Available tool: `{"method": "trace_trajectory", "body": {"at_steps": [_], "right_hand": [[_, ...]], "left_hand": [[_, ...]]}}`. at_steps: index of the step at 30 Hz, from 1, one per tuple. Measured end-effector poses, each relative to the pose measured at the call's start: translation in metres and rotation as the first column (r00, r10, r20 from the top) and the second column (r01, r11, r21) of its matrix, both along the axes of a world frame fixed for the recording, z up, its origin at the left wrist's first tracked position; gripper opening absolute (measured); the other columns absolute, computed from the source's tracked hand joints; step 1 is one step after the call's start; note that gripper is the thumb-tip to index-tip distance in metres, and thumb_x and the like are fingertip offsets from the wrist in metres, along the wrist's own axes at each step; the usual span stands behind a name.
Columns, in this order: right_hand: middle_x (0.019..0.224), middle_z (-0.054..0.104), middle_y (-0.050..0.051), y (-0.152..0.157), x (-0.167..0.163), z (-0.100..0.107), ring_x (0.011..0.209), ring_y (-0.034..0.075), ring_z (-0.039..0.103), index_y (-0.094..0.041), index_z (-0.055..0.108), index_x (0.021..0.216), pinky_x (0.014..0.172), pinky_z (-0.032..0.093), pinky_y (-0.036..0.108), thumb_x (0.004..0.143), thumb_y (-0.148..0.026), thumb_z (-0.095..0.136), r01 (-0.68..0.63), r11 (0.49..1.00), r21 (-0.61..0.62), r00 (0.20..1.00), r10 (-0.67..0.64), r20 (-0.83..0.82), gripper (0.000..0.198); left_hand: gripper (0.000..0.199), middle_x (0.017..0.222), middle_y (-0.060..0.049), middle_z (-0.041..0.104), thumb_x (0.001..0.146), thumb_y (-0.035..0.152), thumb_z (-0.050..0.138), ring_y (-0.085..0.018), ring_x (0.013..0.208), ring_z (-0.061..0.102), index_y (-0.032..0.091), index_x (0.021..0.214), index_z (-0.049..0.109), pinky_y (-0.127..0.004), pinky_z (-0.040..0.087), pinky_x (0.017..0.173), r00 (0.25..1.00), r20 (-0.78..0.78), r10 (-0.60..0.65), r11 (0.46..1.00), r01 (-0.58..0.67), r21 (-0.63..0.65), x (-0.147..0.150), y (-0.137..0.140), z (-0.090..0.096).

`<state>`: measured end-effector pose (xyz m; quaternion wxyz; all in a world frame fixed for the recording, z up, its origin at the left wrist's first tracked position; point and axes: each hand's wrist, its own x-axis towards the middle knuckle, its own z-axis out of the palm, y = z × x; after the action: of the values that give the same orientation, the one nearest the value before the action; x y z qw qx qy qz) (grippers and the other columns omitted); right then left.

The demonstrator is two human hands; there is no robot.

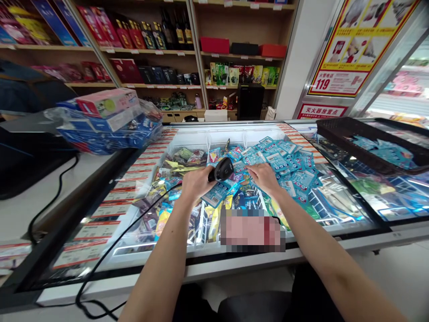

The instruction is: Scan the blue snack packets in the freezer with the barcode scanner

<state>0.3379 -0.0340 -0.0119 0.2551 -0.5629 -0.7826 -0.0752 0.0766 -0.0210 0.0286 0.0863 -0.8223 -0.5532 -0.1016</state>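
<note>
Clasping scanner (223,170) mid-frame, left hand (197,183) exposed its head, presumably for aiming; right hand (264,177) curled by blue packets (283,161), grasp unclear.

Both arms are bare and reach forward. The left arm (164,259) comes up from the bottom and leans right (it has one tiny dark dot on it). The left wrist (188,197) looks nearly straight, and the left hand (197,182) is curled up in a grip. The right arm (318,241) starts at the bottom right and slants the other way. The right hand (263,175) has its back up and its fingers (254,169) bent inward. The hands are near each other, not touching.
</note>
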Motion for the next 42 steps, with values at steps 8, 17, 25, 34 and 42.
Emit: {"method": "trace_trajectory", "body": {"at_steps": [8, 17, 25, 34, 42], "right_hand": [[0.085, 0.071, 0.002, 0.007, 0.0, -0.011, 0.074, 0.016, 0.065, -0.021, 0.067, 0.106, 0.073, 0.05, 0.028, 0.088, -0.042, 0.049, 0.04, 0.999, -0.025, 0.813, -0.047, -0.58, 0.032], [0.087, 0.066, 0.006, 0.019, 0.01, -0.021, 0.074, 0.016, 0.063, -0.017, 0.057, 0.109, 0.066, 0.054, 0.029, 0.086, -0.042, 0.049, 0.141, 0.99, 0.023, 0.613, -0.069, -0.787, 0.035], [0.089, 0.063, 0.006, 0.021, 0.01, -0.023, 0.07, 0.016, 0.063, -0.019, 0.054, 0.101, 0.054, 0.056, 0.028, 0.081, -0.043, 0.055, 0.09, 0.996, -0.01, 0.48, -0.052, -0.876, 0.031], [0.084, 0.062, 0.002, 0.015, 0.008, -0.019, 0.064, 0.015, 0.061, -0.021, 0.056, 0.096, 0.052, 0.057, 0.03, 0.078, -0.043, 0.061, 0.05, 0.998, 0.024, 0.396, 0.003, -0.918, 0.029], [0.083, 0.062, 0.002, 0.016, 0.007, -0.019, 0.064, 0.015, 0.061, -0.021, 0.056, 0.096, 0.052, 0.057, 0.03, 0.076, -0.045, 0.062, 0.056, 0.998, 0.014, 0.392, -0.009, -0.92, 0.032]], "left_hand": [[0.031, 0.098, -0.004, 0.069, 0.08, 0.04, 0.05, -0.025, 0.088, 0.065, 0.025, 0.105, 0.058, -0.029, 0.041, 0.061, 1.0, -0.003, -0.029, 0.999, 0.029, 0.014, 0.0, -0.003, 0.002], [0.03, 0.097, -0.005, 0.068, 0.078, 0.037, 0.051, -0.024, 0.089, 0.064, 0.024, 0.104, 0.06, -0.029, 0.041, 0.063, 0.996, 0.001, -0.095, 0.995, 0.095, 0.037, 0.001, -0.003, 0.0], [0.029, 0.097, -0.003, 0.068, 0.079, 0.037, 0.051, -0.023, 0.087, 0.064, 0.025, 0.103, 0.06, -0.028, 0.041, 0.062, 0.992, -0.017, -0.126, 0.991, 0.126, 0.033, 0.003, -0.004, -0.002], [0.027, 0.095, -0.002, 0.068, 0.08, 0.039, 0.052, -0.022, 0.085, 0.065, 0.024, 0.101, 0.059, -0.027, 0.038, 0.059, 0.988, -0.017, -0.152, 0.986, 0.153, 0.071, -0.001, -0.001, -0.007], [0.028, 0.096, -0.002, 0.068, 0.08, 0.04, 0.054, -0.022, 0.086, 0.065, 0.024, 0.103, 0.059, -0.028, 0.039, 0.059, 0.987, 0.005, -0.16, 0.982, 0.158, 0.107, -0.003, 0.0, -0.01]]}}
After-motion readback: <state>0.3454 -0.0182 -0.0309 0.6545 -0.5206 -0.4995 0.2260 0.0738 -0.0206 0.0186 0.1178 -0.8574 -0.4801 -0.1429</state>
